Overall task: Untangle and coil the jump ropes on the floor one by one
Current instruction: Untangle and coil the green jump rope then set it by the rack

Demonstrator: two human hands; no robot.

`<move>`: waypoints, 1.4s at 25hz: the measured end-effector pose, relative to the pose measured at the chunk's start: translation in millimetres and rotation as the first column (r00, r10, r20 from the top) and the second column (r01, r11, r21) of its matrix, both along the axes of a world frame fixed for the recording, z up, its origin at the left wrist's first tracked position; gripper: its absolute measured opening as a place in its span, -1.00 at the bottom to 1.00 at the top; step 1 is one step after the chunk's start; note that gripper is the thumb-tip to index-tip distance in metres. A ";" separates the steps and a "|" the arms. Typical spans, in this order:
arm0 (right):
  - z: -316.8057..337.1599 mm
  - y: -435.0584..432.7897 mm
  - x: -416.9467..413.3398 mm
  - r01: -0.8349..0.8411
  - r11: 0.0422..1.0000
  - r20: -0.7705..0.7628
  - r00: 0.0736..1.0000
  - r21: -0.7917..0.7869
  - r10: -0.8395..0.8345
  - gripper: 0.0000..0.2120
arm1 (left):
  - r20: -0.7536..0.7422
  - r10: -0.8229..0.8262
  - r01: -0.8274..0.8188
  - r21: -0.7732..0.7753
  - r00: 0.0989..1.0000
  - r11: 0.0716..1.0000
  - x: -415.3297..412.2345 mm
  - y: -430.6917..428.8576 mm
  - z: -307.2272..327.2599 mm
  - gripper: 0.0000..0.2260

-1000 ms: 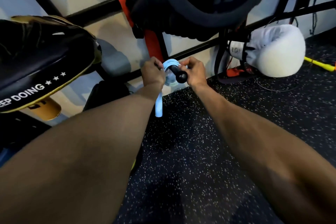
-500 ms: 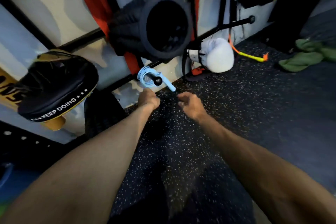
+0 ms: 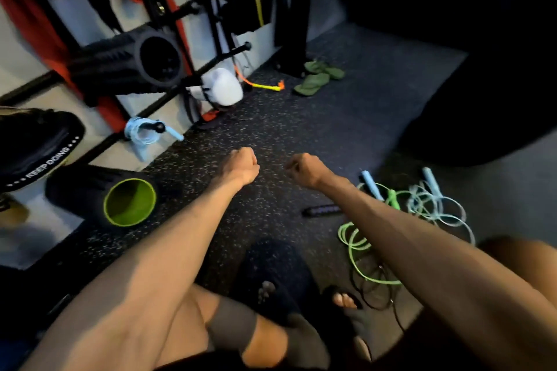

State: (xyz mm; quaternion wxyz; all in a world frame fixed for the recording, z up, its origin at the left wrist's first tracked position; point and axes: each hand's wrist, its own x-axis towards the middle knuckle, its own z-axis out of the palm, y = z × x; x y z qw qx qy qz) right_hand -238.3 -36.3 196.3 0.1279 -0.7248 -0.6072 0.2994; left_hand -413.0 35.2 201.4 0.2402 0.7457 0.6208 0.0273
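Observation:
A coiled light-blue jump rope (image 3: 144,133) hangs on a black rack peg at the left, its handles sticking out. My left hand (image 3: 241,166) and my right hand (image 3: 306,170) hover over the speckled floor, both loosely curled and holding nothing. To the right of my right forearm lies a tangle on the floor: a pale-blue jump rope (image 3: 434,202) with two blue handles, a green jump rope (image 3: 358,245) and a thin black rope (image 3: 375,286). A black handle (image 3: 321,209) lies just under my right forearm.
A black foam roller with a green core (image 3: 129,202) lies on the floor at left. A white boxing glove (image 3: 223,87), a black roller and a focus pad (image 3: 36,147) hang on the rack. Green sandals (image 3: 316,78) sit at the back. My knees and feet are below.
Both hands let go of the coiled blue rope, which stays on the peg. They have pulled back from the rack, and the view has swung right, bringing the tangled ropes into sight.

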 end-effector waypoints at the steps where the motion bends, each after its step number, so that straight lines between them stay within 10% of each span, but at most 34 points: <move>1: 5.1 -24.0 12.4 0.040 0.999 0.016 0.999 0.005 -0.040 -0.77 | 0.012 -0.055 0.055 -0.004 0.998 0.998 13.8 -14.6 2.1 -0.93; 20: -103.5 -274.5 191.7 0.502 0.851 0.009 0.862 -0.156 -0.507 -0.74 | 0.005 -0.485 0.478 -0.178 0.875 0.860 242.9 -210.3 -116.6 -0.92; 35: -277.6 -281.5 316.1 0.802 0.555 0.079 0.582 -0.222 -0.809 -0.62 | 0.327 -0.113 0.288 -0.555 0.938 0.780 422.7 -232.0 -286.2 -0.63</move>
